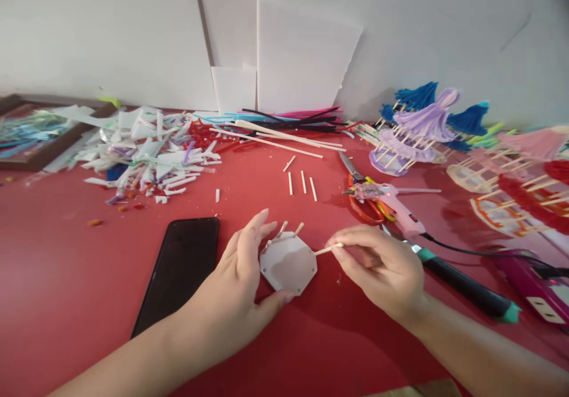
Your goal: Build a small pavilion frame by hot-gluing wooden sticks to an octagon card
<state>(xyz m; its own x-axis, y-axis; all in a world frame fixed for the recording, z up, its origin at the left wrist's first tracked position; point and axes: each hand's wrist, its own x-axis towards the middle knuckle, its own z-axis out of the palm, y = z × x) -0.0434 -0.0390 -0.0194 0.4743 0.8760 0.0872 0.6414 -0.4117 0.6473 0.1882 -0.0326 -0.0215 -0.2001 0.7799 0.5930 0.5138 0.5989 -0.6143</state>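
Four short loose sticks (303, 182) lie around the middle of the red table (80, 314), in front of some long sticks (288, 139) and a bundle of coloured stems near the back edge. White boards (306, 53) lean on the wall behind that edge. Toward the back left corner spreads a heap of white scraps (146, 142), beside a brown frame (84, 136). On the right, red-handled scissors (364, 208) lie partly under a pink glue gun (398, 207); tasselled stick models (427, 118) crowd the back right corner. Closest in the way are a black-handled knife (466, 281), its front end just beyond the right hand (382, 263), and a black phone (184, 266) just left of the left hand (240, 272).

Between the hands sits an eight-sided white plate (288, 266) with short sticks standing along its far side. The left grip is wide, fingers and thumb around the plate's left side. The right grip pinches a small stick (328, 249) narrowly, its free end at the plate's right corner; whether they touch is unclear.
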